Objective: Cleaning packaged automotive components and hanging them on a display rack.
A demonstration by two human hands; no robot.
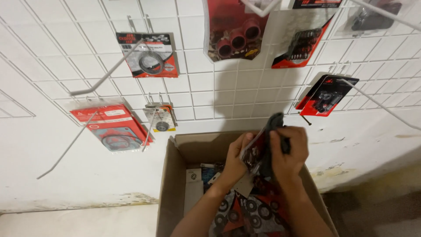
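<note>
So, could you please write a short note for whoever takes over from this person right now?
Left hand: holds a red-and-black carded parts packet by its left edge.
Right hand: presses a dark grey cloth onto it.
Both hover over the open brown cardboard box, with more packets inside.
Done: several packets hang on the white wire wall grid.
Left: box packets; some hooks bare.

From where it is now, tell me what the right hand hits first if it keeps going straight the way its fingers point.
The right hand points toward the left hand; the red packet between them comes first.
</note>
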